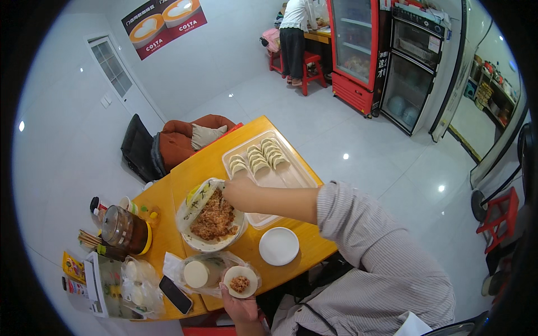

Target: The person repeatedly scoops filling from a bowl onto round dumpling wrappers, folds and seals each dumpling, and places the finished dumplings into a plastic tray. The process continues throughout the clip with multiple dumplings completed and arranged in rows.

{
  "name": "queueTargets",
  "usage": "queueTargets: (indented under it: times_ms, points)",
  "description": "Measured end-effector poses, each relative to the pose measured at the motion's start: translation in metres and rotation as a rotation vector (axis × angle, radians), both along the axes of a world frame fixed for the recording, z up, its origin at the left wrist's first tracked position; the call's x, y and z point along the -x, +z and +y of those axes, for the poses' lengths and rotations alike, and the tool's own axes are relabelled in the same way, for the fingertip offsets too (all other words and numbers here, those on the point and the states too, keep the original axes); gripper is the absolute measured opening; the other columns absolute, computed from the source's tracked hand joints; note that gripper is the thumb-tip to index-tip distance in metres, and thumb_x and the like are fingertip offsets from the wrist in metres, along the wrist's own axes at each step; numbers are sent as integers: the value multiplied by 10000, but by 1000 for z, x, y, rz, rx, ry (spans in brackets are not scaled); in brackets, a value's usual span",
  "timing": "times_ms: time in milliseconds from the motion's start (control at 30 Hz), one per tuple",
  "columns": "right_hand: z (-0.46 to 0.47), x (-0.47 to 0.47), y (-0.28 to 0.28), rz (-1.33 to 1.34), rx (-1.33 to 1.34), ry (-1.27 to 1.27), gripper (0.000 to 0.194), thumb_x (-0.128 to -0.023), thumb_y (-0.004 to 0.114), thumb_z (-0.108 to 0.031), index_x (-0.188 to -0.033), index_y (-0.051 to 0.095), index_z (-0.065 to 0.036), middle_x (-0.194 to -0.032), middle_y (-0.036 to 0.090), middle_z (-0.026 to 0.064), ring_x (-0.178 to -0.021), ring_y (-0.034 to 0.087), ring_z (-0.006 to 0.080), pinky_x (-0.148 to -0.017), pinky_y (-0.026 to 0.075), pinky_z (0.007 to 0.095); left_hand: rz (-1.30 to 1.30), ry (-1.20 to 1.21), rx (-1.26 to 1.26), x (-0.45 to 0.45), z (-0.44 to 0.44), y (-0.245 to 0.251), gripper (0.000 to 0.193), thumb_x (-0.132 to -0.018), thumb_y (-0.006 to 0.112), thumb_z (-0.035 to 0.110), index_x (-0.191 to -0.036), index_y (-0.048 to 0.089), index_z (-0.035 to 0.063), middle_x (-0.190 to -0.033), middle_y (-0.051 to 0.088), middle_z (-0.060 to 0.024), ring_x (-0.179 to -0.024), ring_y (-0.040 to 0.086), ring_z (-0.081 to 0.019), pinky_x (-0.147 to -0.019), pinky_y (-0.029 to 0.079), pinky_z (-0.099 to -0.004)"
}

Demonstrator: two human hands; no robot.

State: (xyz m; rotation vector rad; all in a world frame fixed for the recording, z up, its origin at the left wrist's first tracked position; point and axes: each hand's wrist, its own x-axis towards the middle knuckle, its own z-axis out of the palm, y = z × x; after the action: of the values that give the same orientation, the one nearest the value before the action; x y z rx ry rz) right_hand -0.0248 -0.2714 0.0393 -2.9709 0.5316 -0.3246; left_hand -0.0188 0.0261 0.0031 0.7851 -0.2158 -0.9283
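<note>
My left hand [241,304], low in the picture, holds up a round dumpling wrapper [255,279] with a mound of meat filling [239,284] at its middle. My right hand [241,194] is curled over the far right rim of a white bowl [206,245]. Its fingertips are hidden, so what it grips there does not show. Brown minced filling [214,216] lies in the bowl, and a plastic bag [197,206] is draped over the bowl's left side. Beside my left hand, a stack of round wrappers [196,274] lies in clear plastic.
Behind my right hand, rows of folded dumplings [254,159] stand in a clear plastic tray [300,174]. A white plate [279,246] lies near the table edge. Leftward are a smartphone [175,295], a lidded glass pot [126,231] and chopsticks [89,238]. A person [293,38] stands at the back.
</note>
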Motion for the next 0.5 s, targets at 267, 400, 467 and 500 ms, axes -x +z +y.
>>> queueTargets:
  times_ms: [267,400,467,500]
  points:
    - [13,38,5,-346,5,-13,384,-791,632,-456,-959,710,-120,-1321,473,154,-1237,373,412,-940,298,621,38,-47,96,-2,-2,-4,512,-986,373,389,-1335,386,15,-1343,466,-137,-1236,452,-277,-1042,368,-442]
    - [68,135,-15,-364,-106,-26,422,-823,586,-466,-1069,684,-137,-1467,298,159,-1338,193,448,-1021,75,663,71,-37,60,-4,-2,-9,516,-990,352,393,-1331,400,9,-1364,452,-130,-1261,430,-268,-1060,340,-435]
    - [94,160,-34,-191,-125,-20,487,-837,534,-519,-1091,680,-130,-1490,256,163,-1367,86,477,-1006,-22,699,185,-9,84,-4,-3,-7,504,-998,332,379,-1319,403,-3,-1350,464,-133,-1236,463,-268,-1033,389,-424]
    - [101,165,-41,-139,-131,-33,512,-844,509,-541,-1092,680,-127,-1493,248,164,-1370,58,484,-999,-44,704,248,-43,179,-3,-6,-6,508,-1001,319,373,-1324,391,-12,-1348,462,-151,-1242,459,-268,-1041,383,-417]
